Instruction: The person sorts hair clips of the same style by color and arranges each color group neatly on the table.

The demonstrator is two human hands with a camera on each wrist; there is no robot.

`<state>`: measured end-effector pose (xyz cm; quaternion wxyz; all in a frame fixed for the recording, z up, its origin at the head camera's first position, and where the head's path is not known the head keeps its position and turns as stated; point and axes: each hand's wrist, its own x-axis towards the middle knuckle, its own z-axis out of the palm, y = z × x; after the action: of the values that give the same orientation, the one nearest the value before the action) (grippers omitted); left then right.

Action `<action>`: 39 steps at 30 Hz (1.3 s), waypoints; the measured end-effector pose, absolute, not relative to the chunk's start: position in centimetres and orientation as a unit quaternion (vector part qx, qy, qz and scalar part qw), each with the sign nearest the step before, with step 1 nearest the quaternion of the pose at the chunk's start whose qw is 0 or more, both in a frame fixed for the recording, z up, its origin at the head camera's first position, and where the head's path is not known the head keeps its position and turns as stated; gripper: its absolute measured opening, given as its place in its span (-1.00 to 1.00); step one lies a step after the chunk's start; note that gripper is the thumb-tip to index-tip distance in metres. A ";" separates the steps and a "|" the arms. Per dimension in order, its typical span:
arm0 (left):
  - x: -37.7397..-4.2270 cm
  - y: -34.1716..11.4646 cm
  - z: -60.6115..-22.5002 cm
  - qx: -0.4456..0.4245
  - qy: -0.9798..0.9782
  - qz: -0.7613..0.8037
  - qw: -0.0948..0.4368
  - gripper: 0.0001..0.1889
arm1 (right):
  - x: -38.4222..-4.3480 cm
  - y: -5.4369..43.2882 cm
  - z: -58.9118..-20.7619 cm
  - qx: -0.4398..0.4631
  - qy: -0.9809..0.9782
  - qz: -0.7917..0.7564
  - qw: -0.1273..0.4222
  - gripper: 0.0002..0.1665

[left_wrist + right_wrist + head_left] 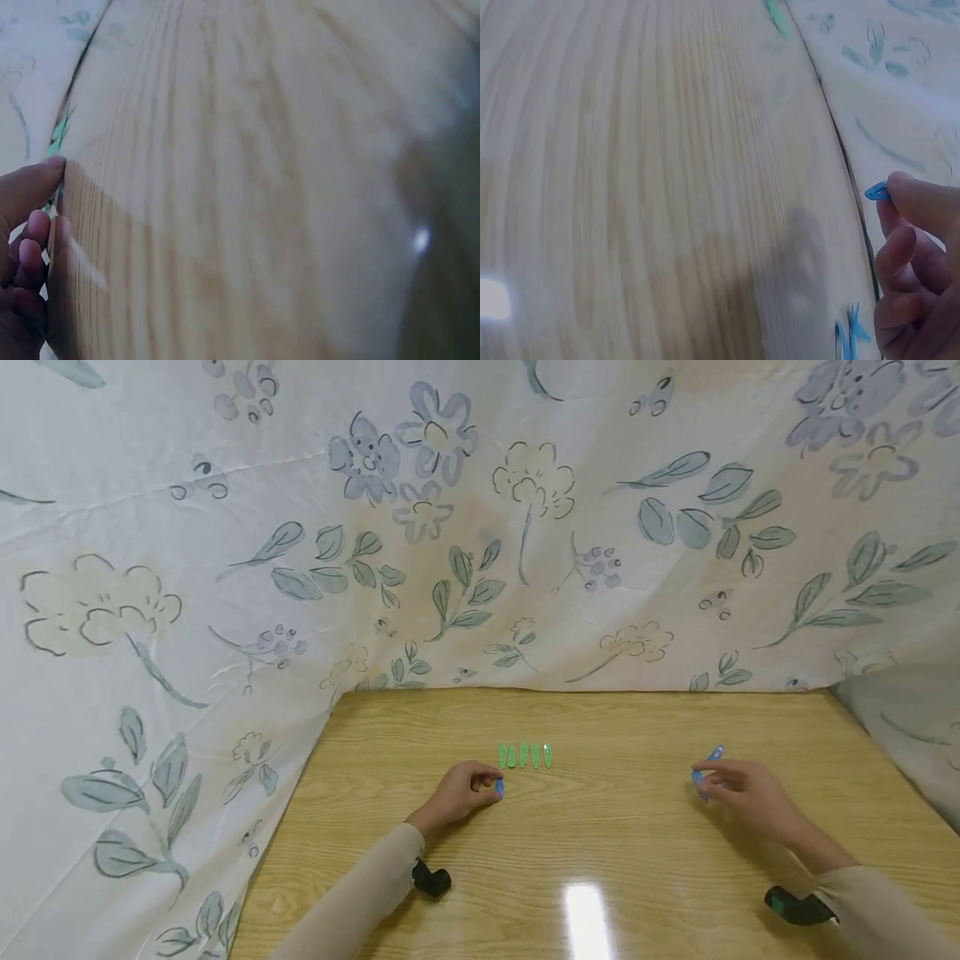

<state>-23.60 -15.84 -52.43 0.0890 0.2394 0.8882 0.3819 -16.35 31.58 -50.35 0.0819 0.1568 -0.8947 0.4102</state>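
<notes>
In the head view, my left hand point(461, 793) pinches a blue hair clip point(499, 788) between thumb and fingertip, low over the table. Just beyond it lie several green snap hair clips point(523, 756) in a side-by-side row. Farther right, my right hand point(746, 793) holds another blue clip point(877, 191) between thumb and forefinger, raised off the wood in the right wrist view. More blue clips point(849, 339) lie on the table near that hand, partly hidden by it in the head view. The left wrist view barely shows the left hand's clip behind the fingers.
The wood-grain table point(600, 843) ends at a floral cloth point(465, 610) hanging along the back and both sides. A bright light reflection falls on the table's front. Dark wrist devices point(431, 878) sit at both sleeves.
</notes>
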 end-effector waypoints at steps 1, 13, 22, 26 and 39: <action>-23.6 -15.8 -52.4 0.240 0.888 0.381 0.088 -0.67 | -16.4 31.2 -50.3 0.159 -0.894 0.412 0.077 -0.67; -23.6 -15.9 -52.7 0.242 0.885 0.388 0.089 -0.68 | -17.0 26.1 -51.5 0.173 -0.846 0.503 -0.012 -0.62; -24.0 -15.8 -53.0 0.248 0.883 0.391 0.077 -0.68 | -17.9 22.7 -51.8 0.179 -0.805 0.563 -0.048 -0.57; -24.1 -15.8 -53.0 0.260 0.882 0.388 0.066 -0.68 | -18.5 21.1 -51.7 0.191 -0.790 0.579 -0.059 -0.57; -24.1 -15.7 -52.6 0.236 0.879 0.403 0.096 -0.69 | -19.8 15.7 -51.7 0.182 -0.775 0.598 -0.090 -0.54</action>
<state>-24.13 -15.68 -52.56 0.0961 0.2363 0.8787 0.4034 -19.75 15.73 -51.67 -0.0903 0.1823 -0.7754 0.5977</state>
